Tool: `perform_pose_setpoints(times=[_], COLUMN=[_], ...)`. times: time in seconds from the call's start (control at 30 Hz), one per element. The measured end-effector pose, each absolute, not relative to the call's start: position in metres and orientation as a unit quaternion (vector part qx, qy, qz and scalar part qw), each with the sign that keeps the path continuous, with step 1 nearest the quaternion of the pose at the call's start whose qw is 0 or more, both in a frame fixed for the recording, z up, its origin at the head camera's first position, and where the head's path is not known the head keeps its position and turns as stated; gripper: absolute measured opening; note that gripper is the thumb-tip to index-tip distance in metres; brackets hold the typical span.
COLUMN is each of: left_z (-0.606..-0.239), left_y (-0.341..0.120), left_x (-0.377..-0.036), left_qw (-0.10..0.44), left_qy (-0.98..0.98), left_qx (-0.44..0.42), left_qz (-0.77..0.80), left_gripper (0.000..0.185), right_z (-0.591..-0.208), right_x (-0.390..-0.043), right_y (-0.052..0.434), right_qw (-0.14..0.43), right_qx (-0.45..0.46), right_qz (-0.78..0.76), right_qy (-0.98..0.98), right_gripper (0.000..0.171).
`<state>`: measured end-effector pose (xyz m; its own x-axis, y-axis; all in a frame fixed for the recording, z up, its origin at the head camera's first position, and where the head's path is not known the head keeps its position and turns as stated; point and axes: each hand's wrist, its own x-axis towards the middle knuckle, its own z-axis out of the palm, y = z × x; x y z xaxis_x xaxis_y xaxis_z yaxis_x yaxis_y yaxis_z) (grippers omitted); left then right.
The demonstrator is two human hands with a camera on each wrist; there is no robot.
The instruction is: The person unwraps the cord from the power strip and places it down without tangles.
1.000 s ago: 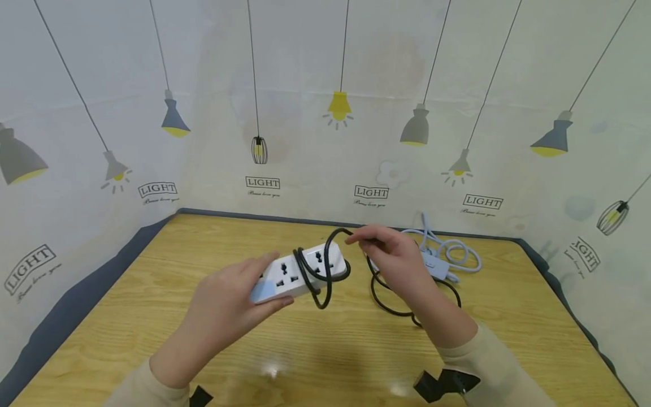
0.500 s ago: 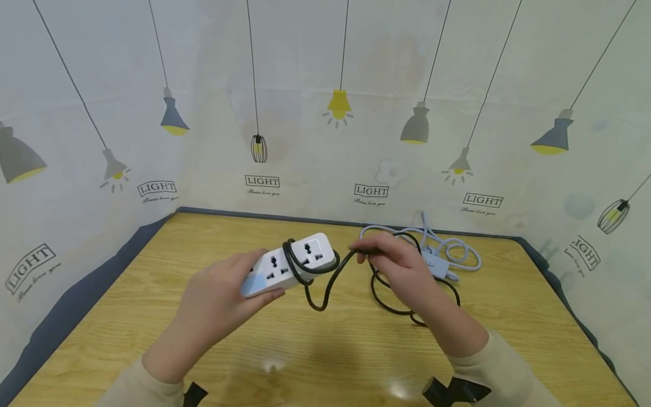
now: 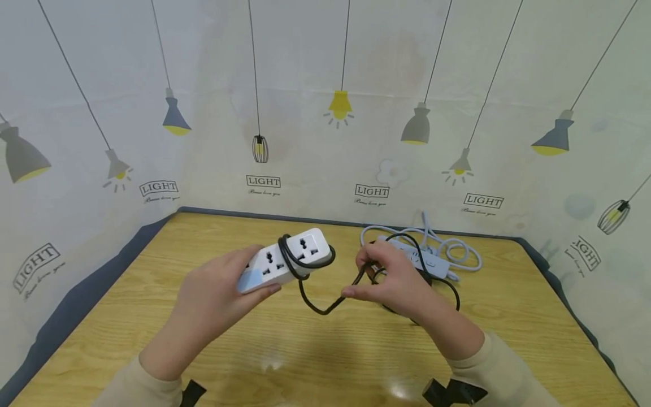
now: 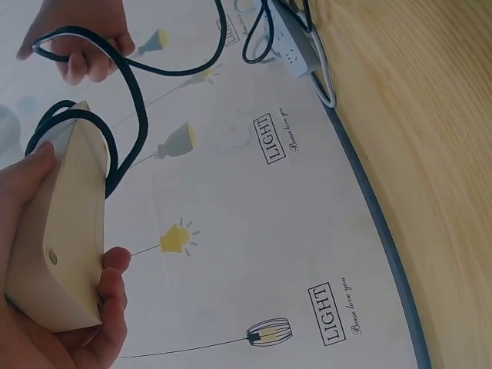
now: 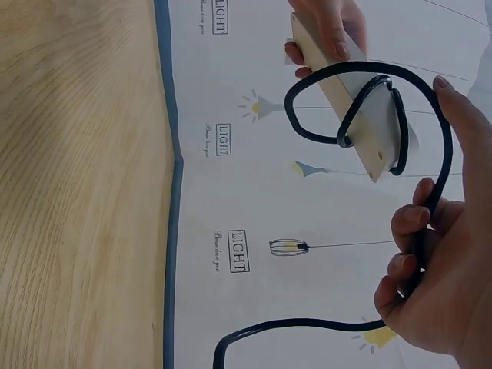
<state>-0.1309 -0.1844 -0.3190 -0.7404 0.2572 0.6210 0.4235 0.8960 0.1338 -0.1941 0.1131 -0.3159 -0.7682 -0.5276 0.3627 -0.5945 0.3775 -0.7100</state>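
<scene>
The left hand [image 3: 218, 294] grips one end of a white power strip [image 3: 285, 260], fingers and thumb curled round it, and holds it clear above the wooden table [image 3: 152, 282] at about 10 o'clock from the table's middle. A black cord [image 3: 325, 308] is looped round the strip's far end and sags in a curve towards 3 o'clock, where the right hand [image 3: 391, 280] pinches it between curled fingers and thumb. More of the cord lies in loops on the table beneath that hand. Just behind, at 1 o'clock and close to the far edge by the wall, rests a pale blue power strip [image 3: 432, 261] with its pale blue cable [image 3: 465, 251] coiled beside it. Bare tabletop stretches at 6 o'clock, between the forearms.
</scene>
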Motion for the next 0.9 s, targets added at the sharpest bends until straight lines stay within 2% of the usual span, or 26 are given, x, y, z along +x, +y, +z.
perform_pose_setpoints(times=[0.13,0.53,0.67,0.9], left_z=[-0.317,-0.315,-0.313,-0.316], left_y=[-0.186,-0.183,-0.18,-0.178], left_x=[-0.13,-0.124,-0.122,-0.121], left_qw=[0.315,0.328,0.325,0.324], left_qy=[-0.922,-0.91,-0.909,-0.91], left_qx=[-0.182,-0.204,-0.213,-0.22], left_qz=[-0.135,-0.148,-0.147,-0.139], left_gripper=[0.064,0.064,0.064,0.065], right_z=[-0.319,-0.328,-0.329,-0.331], right_x=[-0.195,-0.203,-0.206,-0.209], right_y=[0.112,0.11,0.108,0.105], right_qw=[0.02,-0.054,-0.053,-0.015], right_qx=[0.361,0.363,0.376,0.362], right_qz=[0.416,0.375,0.367,0.367], right_qy=[-0.834,-0.851,-0.85,-0.857], right_gripper=[0.038,0.021,0.012,0.011])
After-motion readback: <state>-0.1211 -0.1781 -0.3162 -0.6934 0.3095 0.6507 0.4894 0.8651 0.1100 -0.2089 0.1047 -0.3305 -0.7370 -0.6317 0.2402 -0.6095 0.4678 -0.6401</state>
